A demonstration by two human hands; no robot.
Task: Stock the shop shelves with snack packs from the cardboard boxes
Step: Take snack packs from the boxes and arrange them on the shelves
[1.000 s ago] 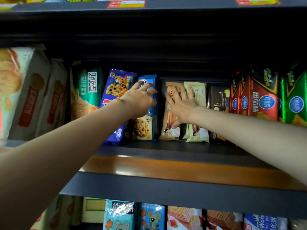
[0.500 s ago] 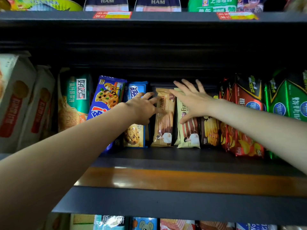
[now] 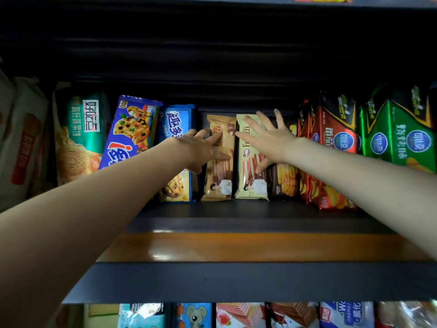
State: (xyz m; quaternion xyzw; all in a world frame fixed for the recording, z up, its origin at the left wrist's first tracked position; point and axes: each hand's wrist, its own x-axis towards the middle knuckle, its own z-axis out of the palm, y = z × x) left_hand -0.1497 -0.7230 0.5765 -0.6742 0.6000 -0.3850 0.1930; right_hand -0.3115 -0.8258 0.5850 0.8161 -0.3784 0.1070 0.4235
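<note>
Both arms reached deep into the shelf (image 3: 248,247). The right hand (image 3: 268,140) lay flat, fingers spread, pressing on the cream wafer pack (image 3: 249,162). The left hand (image 3: 201,150) had straight fingers touching the tan wafer pack (image 3: 218,171) right beside it. Neither hand gripped anything. Both packs stood tall on their short ends, between the blue cookie pack (image 3: 176,124) and the red chip bags (image 3: 331,147). The cream pack sat straight ahead of the right palm, so I guessed a push to the back came next
</note>
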